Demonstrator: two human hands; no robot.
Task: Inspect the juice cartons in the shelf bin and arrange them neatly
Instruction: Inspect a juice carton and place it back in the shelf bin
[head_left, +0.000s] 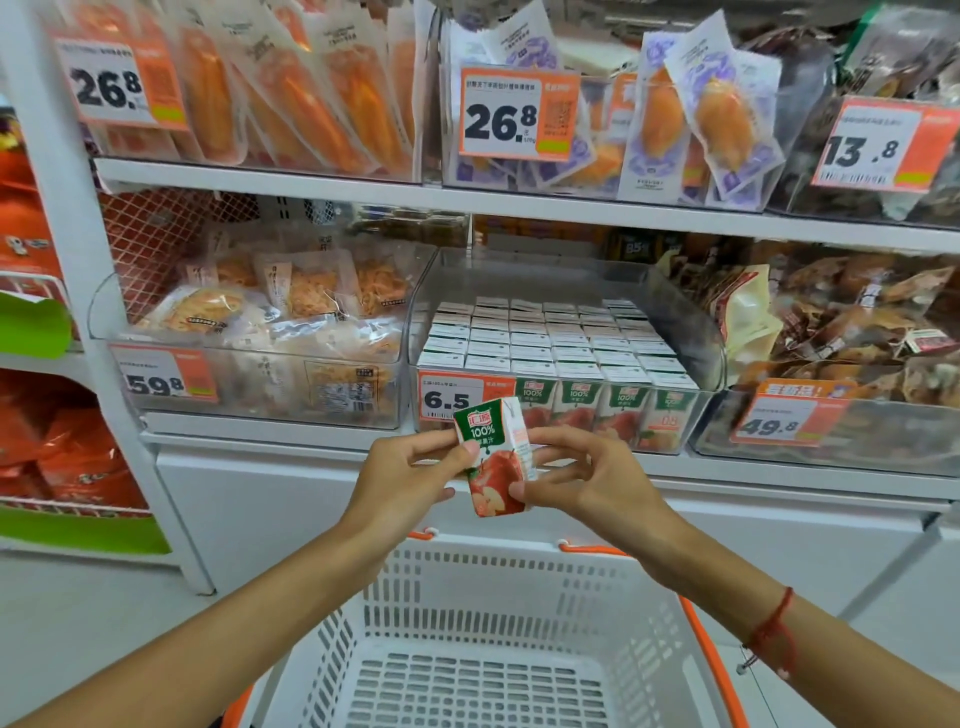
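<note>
Green-and-white cardboard juice carton (494, 457) with a red apple picture sits at the centre of the frame, held tilted in front of the shelf edge, clear of the bin. Left hand (410, 475) pinches its left side, thumb on the green front panel, remaining fingers curled behind. Right hand (582, 475) pinches its right side, thumb at the lower corner, fingers curled round the white side panel. Red string bracelet (774, 626) circles the right wrist.

Clear plastic shelf bin (691, 332), centre of the frame, holds matching cartons (550, 338) standing upright in close rows, tops level. Orange-and-white price tag (449, 397) reading 6.5 is fixed to the bin's front left. White slotted plastic shopping basket (493, 649) with orange handles occupies the lower centre, below both hands.
</note>
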